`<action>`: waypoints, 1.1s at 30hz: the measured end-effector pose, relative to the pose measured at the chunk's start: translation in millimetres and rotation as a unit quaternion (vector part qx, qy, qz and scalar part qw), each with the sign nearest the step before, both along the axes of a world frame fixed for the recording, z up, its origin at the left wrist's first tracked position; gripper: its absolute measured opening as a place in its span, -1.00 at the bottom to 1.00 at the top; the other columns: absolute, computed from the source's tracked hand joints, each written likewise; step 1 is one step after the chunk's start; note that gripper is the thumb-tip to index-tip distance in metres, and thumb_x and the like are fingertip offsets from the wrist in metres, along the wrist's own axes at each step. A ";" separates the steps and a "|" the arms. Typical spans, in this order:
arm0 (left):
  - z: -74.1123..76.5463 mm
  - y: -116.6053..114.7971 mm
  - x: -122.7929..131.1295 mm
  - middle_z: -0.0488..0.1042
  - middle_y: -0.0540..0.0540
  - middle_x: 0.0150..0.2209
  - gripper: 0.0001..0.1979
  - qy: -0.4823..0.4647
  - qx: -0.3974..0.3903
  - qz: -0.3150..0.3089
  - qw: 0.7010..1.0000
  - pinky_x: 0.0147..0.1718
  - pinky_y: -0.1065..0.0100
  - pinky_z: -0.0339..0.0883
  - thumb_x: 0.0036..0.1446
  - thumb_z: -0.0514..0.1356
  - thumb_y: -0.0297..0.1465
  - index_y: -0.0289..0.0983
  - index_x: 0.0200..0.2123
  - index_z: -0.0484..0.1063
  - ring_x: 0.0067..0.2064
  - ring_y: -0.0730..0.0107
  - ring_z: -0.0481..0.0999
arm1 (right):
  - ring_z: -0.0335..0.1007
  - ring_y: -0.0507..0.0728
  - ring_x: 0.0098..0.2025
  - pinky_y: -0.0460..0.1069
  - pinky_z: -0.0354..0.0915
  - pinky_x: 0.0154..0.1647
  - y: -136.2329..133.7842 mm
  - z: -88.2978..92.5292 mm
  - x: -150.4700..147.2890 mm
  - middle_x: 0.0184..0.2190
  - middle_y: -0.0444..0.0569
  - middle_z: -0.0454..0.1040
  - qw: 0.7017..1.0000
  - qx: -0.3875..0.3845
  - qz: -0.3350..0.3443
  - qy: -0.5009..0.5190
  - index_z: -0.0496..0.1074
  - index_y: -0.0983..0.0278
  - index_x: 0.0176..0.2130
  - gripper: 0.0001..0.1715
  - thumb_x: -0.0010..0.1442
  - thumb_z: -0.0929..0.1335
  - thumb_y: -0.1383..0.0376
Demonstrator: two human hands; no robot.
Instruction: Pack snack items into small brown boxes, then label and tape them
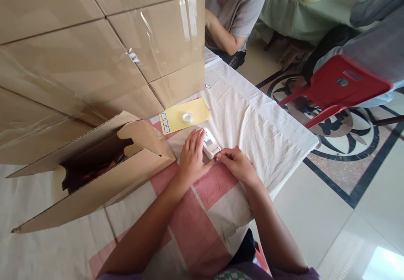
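Observation:
A small white, flat, oblong item [212, 146] with a green-and-grey panel lies on the cloth-covered table. My left hand [193, 156] grips it from the left, fingers along its side and thumb near its close end. At that same end, the fingers of my right hand [236, 162] are pinched together against the corner; whatever is between the fingertips is too small to make out. Just beyond the item is a yellow card [173, 122] printed with outlined shapes, and a white ring like a roll of tape [187, 118] rests on it.
Stacked, taped cardboard boxes [126, 48] form a wall at the far left. An open cardboard carton [104, 187] with dark contents stands left of my hands. Past the table's right edge are a red plastic chair [344, 82] and a seated person [236, 14].

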State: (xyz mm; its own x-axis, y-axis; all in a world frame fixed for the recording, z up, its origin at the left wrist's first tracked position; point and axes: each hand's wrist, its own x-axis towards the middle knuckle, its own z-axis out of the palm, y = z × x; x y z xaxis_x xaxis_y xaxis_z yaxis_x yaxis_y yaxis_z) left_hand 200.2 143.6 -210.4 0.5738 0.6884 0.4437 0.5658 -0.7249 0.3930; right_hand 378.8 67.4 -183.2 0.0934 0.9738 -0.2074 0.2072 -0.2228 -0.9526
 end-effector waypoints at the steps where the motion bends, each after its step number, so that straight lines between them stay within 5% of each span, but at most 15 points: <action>1: -0.3 0.1 0.1 0.23 -0.43 0.40 -0.01 -0.002 -0.001 0.001 1.000 0.39 -0.13 0.16 0.20 0.33 -0.18 -0.34 0.50 -0.14 0.48 -0.21 0.15 | 0.47 0.15 -0.28 0.01 0.30 -0.19 0.1 -0.2 -0.1 -0.40 -0.09 0.59 1.000 0.005 0.001 0.000 0.58 0.21 -0.35 -0.65 0.29 0.36 0.04; 11: 0.0 -4.5 -1.1 0.11 -0.44 0.46 -0.13 -0.011 0.014 -0.004 1.000 0.35 -0.13 0.20 0.24 0.29 -0.25 -0.27 0.48 -0.04 0.49 -0.20 0.11 | 0.44 0.10 -0.29 0.00 0.28 -0.14 0.3 -0.6 1.4 -0.41 -0.11 0.58 0.999 0.021 -0.002 0.027 0.59 0.24 -0.36 -0.62 0.25 0.39 0.01; 19: 9.4 -9.5 -2.8 0.30 -0.31 0.34 -0.46 -0.021 0.028 -0.019 0.999 0.33 -0.05 0.20 0.24 0.27 -0.34 -0.19 0.27 0.34 0.40 -0.07 0.26 | -0.09 -0.03 -0.58 -0.04 -0.11 -0.50 -1.7 5.2 0.3 -0.69 -0.29 0.08 0.997 -0.003 -0.014 0.080 0.54 0.27 -0.41 -0.52 0.21 0.43 -0.09; 29: 9.2 -9.2 -1.1 0.29 -0.34 0.34 -0.35 -0.035 -0.001 -0.007 0.999 0.30 -0.03 0.20 0.19 0.31 -0.35 -0.21 0.31 0.22 0.39 -0.08 0.27 | -0.14 -0.04 -0.59 -0.01 -0.20 -0.51 -1.2 11.9 -2.0 -0.67 -0.29 0.09 0.987 -0.014 -0.012 0.157 0.54 0.28 -0.37 -0.46 0.08 0.51 -0.15; 33: 8.5 -8.6 -1.4 0.29 -0.33 0.35 -0.34 -0.032 0.003 -0.008 0.999 0.33 -0.03 0.17 0.20 0.30 -0.34 -0.20 0.33 0.21 0.40 -0.07 0.27 | -0.09 -0.03 -0.57 -0.01 -0.12 -0.49 -1.5 8.6 -4.5 -0.67 -0.26 0.10 0.993 -0.033 -0.034 0.107 0.47 0.26 -0.46 -0.47 0.14 0.45 -0.14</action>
State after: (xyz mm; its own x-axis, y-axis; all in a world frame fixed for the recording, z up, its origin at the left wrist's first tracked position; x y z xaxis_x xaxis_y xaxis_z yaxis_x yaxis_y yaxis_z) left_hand 198.8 135.1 -201.9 0.5544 0.6764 0.4848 0.5277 -0.7362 0.4237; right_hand 374.3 65.8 -174.6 0.1047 0.9503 -0.2932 -0.0159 -0.2932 -0.9559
